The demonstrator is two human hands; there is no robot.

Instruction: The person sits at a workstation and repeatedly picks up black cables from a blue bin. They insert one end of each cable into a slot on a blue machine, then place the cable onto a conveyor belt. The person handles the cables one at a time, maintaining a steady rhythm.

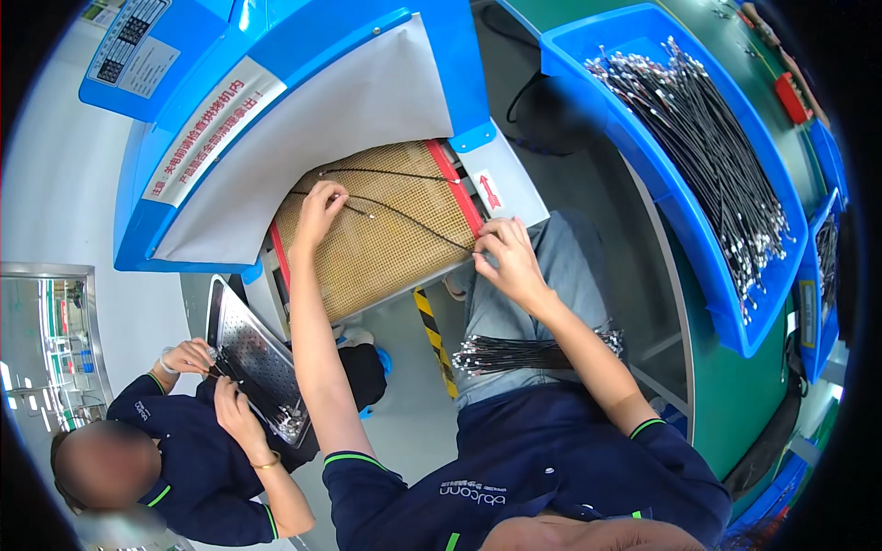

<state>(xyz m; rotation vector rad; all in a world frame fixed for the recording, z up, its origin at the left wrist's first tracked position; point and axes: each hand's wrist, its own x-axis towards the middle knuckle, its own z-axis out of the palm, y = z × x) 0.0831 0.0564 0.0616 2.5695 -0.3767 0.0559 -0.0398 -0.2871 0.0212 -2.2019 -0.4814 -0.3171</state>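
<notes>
Blue machine housing (450, 64) and a pale curtain (367, 101) stand over a tan mesh belt (349, 266) edged by red strips (448, 170). From my remote seat I see a thin black cable (404, 214) lying slantwise across that mesh. My right hand (510, 260) pinches its near end between thumb and forefinger at the belt's edge. My left hand (323, 209) is over the cable farther in, fingers curled together; I cannot tell whether they grip it or only touch it. Another black cable (395, 174) lies beyond, near the curtain. I have a cable bundle (528, 355) across the lap, and to my right a blue tray (684, 225) full of cables sits on a green table (712, 395). At left, a co-worker handles cables over a perforated metal tray (243, 326)
</notes>
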